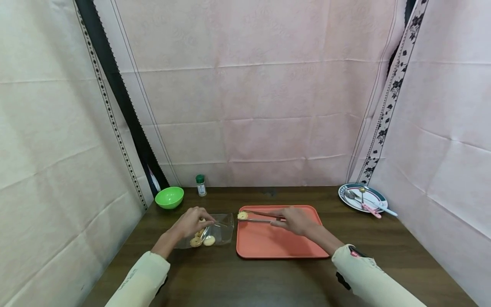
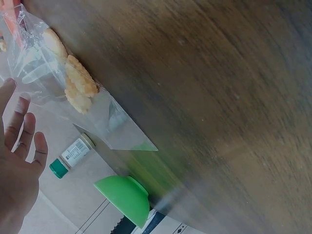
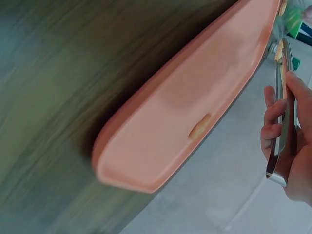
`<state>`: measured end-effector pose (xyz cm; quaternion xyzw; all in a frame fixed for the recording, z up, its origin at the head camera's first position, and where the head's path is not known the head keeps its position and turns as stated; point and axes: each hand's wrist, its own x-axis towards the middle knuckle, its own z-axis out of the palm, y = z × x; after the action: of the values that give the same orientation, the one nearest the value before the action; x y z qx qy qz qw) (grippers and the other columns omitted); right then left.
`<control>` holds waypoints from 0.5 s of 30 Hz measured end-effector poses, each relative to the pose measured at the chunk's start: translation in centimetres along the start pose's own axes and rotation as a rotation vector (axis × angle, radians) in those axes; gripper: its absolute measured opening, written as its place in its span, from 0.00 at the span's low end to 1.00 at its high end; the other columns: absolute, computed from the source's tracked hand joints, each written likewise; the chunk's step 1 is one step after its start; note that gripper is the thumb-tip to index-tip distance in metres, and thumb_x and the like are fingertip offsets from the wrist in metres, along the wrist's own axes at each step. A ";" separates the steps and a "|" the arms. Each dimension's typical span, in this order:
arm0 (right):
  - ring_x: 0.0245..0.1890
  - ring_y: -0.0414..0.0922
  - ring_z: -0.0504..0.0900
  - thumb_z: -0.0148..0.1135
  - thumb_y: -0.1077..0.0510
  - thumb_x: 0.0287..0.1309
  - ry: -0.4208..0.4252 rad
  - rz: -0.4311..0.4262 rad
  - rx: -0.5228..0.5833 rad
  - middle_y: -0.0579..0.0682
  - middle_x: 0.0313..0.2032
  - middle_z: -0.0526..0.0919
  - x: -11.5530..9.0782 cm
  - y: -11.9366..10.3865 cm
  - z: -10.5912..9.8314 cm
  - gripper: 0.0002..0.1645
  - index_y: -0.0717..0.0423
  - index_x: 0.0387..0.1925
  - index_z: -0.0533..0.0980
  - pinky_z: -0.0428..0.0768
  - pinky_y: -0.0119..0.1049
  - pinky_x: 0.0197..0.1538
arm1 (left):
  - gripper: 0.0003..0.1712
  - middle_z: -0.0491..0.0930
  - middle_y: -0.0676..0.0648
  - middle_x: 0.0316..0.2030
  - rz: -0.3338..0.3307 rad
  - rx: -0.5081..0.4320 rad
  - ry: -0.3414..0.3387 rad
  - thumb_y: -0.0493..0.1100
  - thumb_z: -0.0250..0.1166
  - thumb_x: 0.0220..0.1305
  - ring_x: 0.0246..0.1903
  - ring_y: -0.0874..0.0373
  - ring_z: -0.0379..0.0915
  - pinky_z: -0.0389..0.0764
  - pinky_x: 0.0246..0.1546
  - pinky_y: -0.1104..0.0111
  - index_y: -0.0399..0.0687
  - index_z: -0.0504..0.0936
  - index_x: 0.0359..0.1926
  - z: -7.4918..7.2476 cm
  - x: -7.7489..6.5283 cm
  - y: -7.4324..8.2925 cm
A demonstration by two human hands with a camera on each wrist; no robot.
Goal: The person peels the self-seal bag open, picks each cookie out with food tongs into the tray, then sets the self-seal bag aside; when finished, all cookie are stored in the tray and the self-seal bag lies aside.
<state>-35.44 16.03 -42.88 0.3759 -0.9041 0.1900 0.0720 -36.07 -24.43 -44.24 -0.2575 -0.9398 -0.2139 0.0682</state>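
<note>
Right fingers [image 3: 273, 114] grip steel tongs [image 3: 291, 122] holding a cracker [image 1: 242, 215]; left fingers [image 1: 206, 216] pinch a clear bag [image 1: 226, 224].

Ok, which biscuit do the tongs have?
The biscuit between the tips of the tongs. Other biscuits lie in the clear bag, and another biscuit lies loose on the tray.

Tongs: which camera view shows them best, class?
Right wrist: the tongs appear largest there, in the right hand. The head view shows them smaller, a biscuit at their tips; none are discernible from the left wrist view.
</note>
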 end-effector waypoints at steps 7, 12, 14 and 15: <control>0.21 0.33 0.75 0.66 0.44 0.71 0.025 0.098 -0.095 0.47 0.35 0.90 -1.7 2.1 -1.9 0.23 0.47 0.61 0.83 0.72 0.34 0.24 | 0.07 0.83 0.61 0.35 -0.005 -0.005 -0.003 0.45 0.69 0.71 0.39 0.62 0.75 0.77 0.40 0.64 0.56 0.93 0.44 -0.2 -0.1 0.3; 0.24 0.35 0.75 0.65 0.42 0.71 0.025 0.191 -0.134 0.46 0.39 0.90 -2.9 3.6 -2.8 0.25 0.43 0.64 0.81 0.71 0.37 0.24 | 0.06 0.83 0.60 0.36 -0.007 -0.006 0.002 0.45 0.70 0.71 0.39 0.63 0.76 0.78 0.40 0.64 0.56 0.93 0.43 -0.4 -0.1 0.3; 0.24 0.35 0.75 0.65 0.42 0.70 0.031 0.199 -0.148 0.46 0.38 0.90 -3.4 4.2 -2.9 0.25 0.43 0.64 0.82 0.70 0.36 0.23 | 0.06 0.84 0.60 0.36 -0.007 -0.011 0.002 0.45 0.70 0.71 0.38 0.63 0.77 0.79 0.39 0.65 0.56 0.93 0.43 -0.4 -0.2 0.2; 0.23 0.35 0.74 0.66 0.42 0.70 0.034 0.200 -0.151 0.46 0.38 0.90 -3.6 4.4 -2.9 0.25 0.43 0.64 0.82 0.69 0.36 0.22 | 0.06 0.84 0.60 0.36 -0.007 -0.014 0.002 0.44 0.70 0.71 0.38 0.63 0.77 0.79 0.39 0.65 0.56 0.93 0.43 -0.4 -0.2 0.2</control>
<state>-36.04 22.43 -42.46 0.2742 -0.9474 0.1340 0.0962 -35.75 -24.56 -43.85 -0.2546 -0.9391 -0.2209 0.0664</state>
